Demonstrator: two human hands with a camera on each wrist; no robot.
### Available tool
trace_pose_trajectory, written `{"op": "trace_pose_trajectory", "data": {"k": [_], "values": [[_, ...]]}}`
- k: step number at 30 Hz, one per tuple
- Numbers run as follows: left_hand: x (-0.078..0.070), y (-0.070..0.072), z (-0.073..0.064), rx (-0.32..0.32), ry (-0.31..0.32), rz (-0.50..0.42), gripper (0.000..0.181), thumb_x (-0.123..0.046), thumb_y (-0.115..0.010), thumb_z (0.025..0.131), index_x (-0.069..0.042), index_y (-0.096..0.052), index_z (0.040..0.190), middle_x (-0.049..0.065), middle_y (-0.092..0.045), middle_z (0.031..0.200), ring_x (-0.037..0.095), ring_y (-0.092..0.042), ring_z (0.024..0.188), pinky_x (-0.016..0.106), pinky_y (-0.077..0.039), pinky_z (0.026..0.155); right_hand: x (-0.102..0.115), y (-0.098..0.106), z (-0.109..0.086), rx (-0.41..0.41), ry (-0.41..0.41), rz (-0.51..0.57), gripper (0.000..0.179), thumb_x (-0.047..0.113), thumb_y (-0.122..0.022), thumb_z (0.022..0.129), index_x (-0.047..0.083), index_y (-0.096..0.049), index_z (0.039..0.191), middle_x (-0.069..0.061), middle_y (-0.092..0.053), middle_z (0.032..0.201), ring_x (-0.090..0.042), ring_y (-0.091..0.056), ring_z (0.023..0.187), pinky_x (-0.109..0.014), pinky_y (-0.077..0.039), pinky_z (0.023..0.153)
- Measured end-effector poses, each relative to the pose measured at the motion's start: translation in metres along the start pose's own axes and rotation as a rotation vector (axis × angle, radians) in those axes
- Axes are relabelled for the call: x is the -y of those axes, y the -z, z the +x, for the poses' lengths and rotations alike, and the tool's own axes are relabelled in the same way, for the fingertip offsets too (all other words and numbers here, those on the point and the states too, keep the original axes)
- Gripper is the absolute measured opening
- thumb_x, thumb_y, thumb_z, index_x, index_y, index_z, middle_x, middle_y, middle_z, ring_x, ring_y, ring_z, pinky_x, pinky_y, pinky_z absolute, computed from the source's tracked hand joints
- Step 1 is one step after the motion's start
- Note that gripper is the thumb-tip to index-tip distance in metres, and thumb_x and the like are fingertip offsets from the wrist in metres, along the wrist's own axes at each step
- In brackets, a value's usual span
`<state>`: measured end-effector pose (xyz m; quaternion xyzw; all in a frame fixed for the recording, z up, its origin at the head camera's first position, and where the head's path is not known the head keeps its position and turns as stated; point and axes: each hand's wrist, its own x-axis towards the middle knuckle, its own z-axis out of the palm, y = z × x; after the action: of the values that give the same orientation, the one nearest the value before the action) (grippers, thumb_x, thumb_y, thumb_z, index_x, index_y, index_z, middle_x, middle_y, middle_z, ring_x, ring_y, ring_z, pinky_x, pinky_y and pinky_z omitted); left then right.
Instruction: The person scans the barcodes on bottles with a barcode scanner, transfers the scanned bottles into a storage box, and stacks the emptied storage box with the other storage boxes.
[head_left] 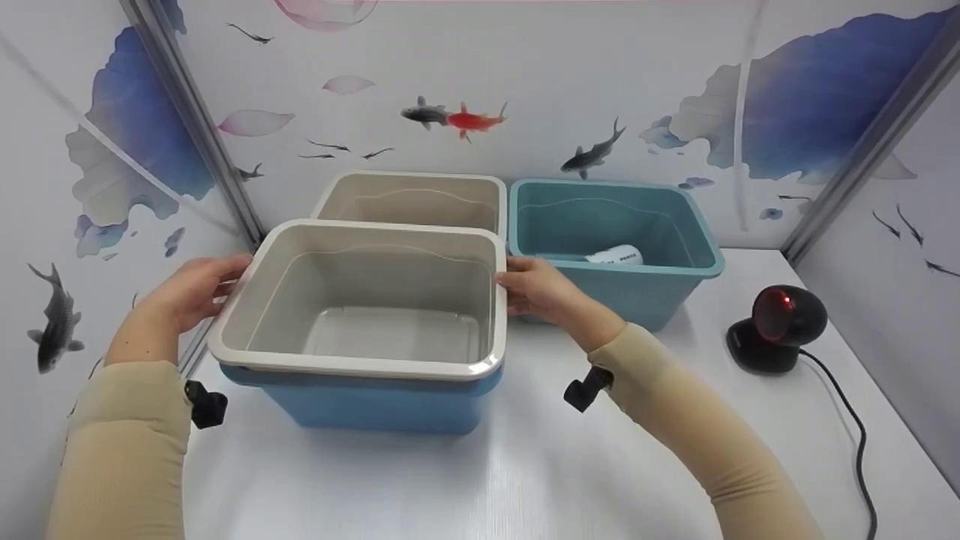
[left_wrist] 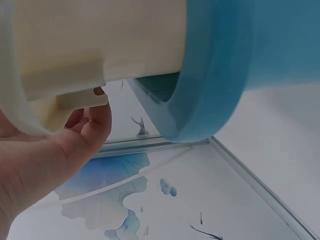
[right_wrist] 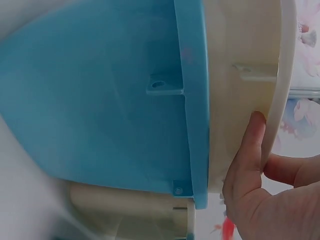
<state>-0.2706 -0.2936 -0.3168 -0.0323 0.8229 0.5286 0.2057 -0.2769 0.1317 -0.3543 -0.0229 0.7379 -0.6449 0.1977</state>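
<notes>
A cream plastic bin (head_left: 356, 361) sits nested inside a blue bin (head_left: 382, 405), its rim standing above the blue one. My left hand (head_left: 193, 292) holds the cream bin's left rim, and in the left wrist view its fingers (left_wrist: 97, 120) curl under that edge. On the opposite side, my right hand (head_left: 544, 291) pinches the rim, with the thumb at the edge and the fingers (right_wrist: 250, 142) against the outer wall below it. Nothing lies inside the cream bin. In the right wrist view, a gap shows the cream wall between the two rims.
Behind the nested pair stands a beige bin (head_left: 420, 178), partly hidden. Right of it is a teal bin (head_left: 615, 289) with a white item (head_left: 619, 255) inside. A black scanner-like device (head_left: 787, 322) with a red light and cable (head_left: 859, 435) stands at the right. Printed walls enclose the table.
</notes>
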Motion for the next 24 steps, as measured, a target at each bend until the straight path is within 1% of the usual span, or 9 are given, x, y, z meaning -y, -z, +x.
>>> {"op": "trace_pose_trajectory", "data": {"k": [5, 12, 19, 22, 24], "values": [[-0.0001, 0.0015, -0.0037, 0.010, 0.011, 0.080, 0.072, -0.051, -0.034, 0.097, 0.000, -0.021, 0.147, 0.022, -0.011, 0.155, 0.042, -0.011, 0.142, 0.058, -0.014, 0.113, -0.0006, -0.0014, 0.0009, -0.010, -0.006, -0.010, 0.046, 0.013, -0.047, 0.097, 0.003, -0.039, 0.141, -0.017, -0.058, 0.118, -0.014, -0.061, 0.082, -0.026, -0.052, 0.066], [0.0029, 0.0008, -0.0069, -0.008, 0.031, 0.107, 0.074, -0.053, -0.035, 0.096, -0.003, -0.021, 0.148, 0.021, -0.012, 0.155, 0.043, -0.013, 0.141, 0.059, -0.015, 0.113, 0.0007, -0.0035, 0.0014, -0.023, -0.050, -0.010, 0.048, 0.013, -0.048, 0.097, 0.006, -0.037, 0.143, -0.020, -0.051, 0.134, -0.017, -0.059, 0.095, -0.027, -0.053, 0.072], [-0.0007, -0.0008, -0.0056, -0.024, 0.032, 0.159, 0.073, -0.052, -0.030, 0.097, -0.002, -0.017, 0.148, 0.023, -0.010, 0.155, 0.046, -0.012, 0.141, 0.060, -0.016, 0.112, 0.0029, -0.0022, 0.0030, -0.020, -0.060, -0.007, 0.047, 0.014, -0.048, 0.097, 0.005, -0.036, 0.142, -0.021, -0.049, 0.136, -0.020, -0.058, 0.101, -0.029, -0.053, 0.077], [-0.0029, -0.0028, -0.0063, -0.025, 0.029, 0.178, 0.073, -0.051, -0.030, 0.098, -0.001, -0.015, 0.149, 0.024, -0.008, 0.155, 0.047, -0.009, 0.141, 0.060, -0.015, 0.111, 0.0029, -0.0018, 0.0040, -0.015, -0.061, -0.002, 0.048, 0.013, -0.047, 0.097, 0.005, -0.035, 0.143, -0.021, -0.048, 0.137, -0.025, -0.057, 0.110, -0.031, -0.053, 0.079], [-0.0050, -0.0053, -0.0071, -0.032, 0.030, 0.210, 0.072, -0.049, -0.030, 0.098, -0.002, -0.010, 0.149, 0.024, -0.006, 0.155, 0.047, -0.007, 0.141, 0.060, -0.015, 0.111, 0.0035, -0.0012, 0.0048, -0.012, -0.065, 0.000, 0.049, 0.013, -0.047, 0.097, 0.005, -0.033, 0.144, -0.021, -0.047, 0.138, -0.027, -0.055, 0.114, -0.033, -0.052, 0.082]]}}
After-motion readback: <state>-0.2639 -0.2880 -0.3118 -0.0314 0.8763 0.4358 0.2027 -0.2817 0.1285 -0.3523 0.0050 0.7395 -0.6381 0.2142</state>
